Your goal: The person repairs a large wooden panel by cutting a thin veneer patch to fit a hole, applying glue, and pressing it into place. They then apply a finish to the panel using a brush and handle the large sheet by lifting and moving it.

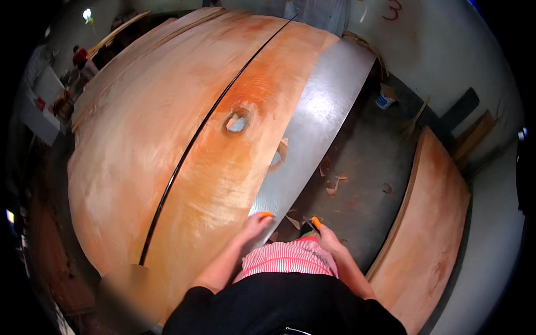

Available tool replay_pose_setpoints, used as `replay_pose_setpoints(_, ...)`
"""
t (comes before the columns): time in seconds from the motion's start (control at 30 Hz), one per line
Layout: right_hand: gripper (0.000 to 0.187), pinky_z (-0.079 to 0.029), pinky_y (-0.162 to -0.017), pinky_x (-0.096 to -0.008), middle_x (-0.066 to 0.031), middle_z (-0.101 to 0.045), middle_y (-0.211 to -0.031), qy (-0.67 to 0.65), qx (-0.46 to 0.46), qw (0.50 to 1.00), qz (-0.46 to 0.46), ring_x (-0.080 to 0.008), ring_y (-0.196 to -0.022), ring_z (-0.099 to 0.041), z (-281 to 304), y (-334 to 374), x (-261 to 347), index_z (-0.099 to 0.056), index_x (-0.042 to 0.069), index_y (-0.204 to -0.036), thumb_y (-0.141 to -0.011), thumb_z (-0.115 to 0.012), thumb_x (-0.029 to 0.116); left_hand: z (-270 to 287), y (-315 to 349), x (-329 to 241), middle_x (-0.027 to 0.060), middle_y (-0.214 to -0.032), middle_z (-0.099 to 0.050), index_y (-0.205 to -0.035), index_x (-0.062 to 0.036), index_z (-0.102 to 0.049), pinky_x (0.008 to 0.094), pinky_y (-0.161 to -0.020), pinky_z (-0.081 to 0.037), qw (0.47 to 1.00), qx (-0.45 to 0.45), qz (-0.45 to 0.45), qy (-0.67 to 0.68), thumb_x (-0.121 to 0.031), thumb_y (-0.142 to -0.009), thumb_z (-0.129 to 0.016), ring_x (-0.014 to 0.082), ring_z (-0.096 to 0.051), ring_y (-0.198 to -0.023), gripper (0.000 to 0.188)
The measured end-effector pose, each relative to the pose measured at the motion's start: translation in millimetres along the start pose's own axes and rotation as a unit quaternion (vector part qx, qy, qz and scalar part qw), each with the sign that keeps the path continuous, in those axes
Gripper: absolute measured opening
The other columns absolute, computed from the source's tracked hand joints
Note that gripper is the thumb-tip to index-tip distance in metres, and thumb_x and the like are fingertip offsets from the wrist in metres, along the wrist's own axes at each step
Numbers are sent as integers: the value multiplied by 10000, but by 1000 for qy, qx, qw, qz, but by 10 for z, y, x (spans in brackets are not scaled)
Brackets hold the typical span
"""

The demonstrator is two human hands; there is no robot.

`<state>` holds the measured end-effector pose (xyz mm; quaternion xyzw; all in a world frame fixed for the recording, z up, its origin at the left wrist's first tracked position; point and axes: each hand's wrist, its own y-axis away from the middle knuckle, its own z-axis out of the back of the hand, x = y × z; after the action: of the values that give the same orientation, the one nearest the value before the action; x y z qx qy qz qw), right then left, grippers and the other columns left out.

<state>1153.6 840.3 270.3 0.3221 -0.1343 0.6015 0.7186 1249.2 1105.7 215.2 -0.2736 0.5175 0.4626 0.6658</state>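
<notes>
At left, a veneer sheet (128,167) covered most of the table, with a black rod (160,207) lying lengthwise upon it; right of the rod, a ragged hole pierced the sheet; the left hand (255,225) lay at the sheet's right edge, over the bare metal strip (324,106), its fingers bent beside an orange piece (267,214), their grip impossible to tell; the right hand (328,239), beyond the strip, was clamped on an orange-ended tool (316,223); scraps (332,187) littered the floor; a veneer stack (427,229) stood rightmost.
</notes>
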Motion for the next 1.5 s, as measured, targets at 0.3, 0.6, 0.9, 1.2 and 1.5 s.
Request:
replay_pose_setpoints(0.3,418,-441,-724,-385,-162,-500,-988,88,16,990,109,-314,-897,-514,1079,-2562,-67,-409,31,-1125,-712,-473,46,-271,-792,-441,55,-989,-573,-1105,-38,-477,235,-756,-405,889,-10,310,338,-287,-882,-377,94,-521,-845,349)
replay_pose_setpoints(0.6,478,-456,-685,-357,-124,-481,-903,189,62,924,328,-280,-823,-525,1280,-4189,370,-399,35,-1137,-672,-509,43,-391,-1155,-521,183,-1055,-525,-1112,-5,-430,369,-829,-410,641,-160,356,661,-584,-778,-361,280,-506,-992,672)
replay_pose_setpoints(0.9,323,-429,-588,-310,-75,-560,-606,-82,102,984,123,-178,-604,-545,1584,-4772,187,-559,34,-714,-683,-625,349,-372,-1178,-238,14,-937,-566,-964,-109,-533,240,-694,-476,444,-590,126,662,-381,-780,-529,141,-543,-856,328)
replay_pose_setpoints(1.2,318,-214,-308,-250,25,-349,-437,-443,5,887,-131,-94,-331,-305,1673,-6357,620,-412,107,-555,-742,-600,282,-291,-1074,-397,14,-959,-538,-999,-101,-507,241,-722,-445,448,-630,114,624,-299,-813,-518,120,-495,-873,271)
replay_pose_setpoints(1.5,271,-244,-328,-249,10,-385,-525,-531,-7,839,-118,-102,-367,-315,1797,-5832,-58,-449,55,-699,-727,-629,256,-447,-952,-112,17,-808,-580,-925,-91,-520,245,-652,-463,473,-631,151,596,-271,-809,-533,133,-550,-710,215)
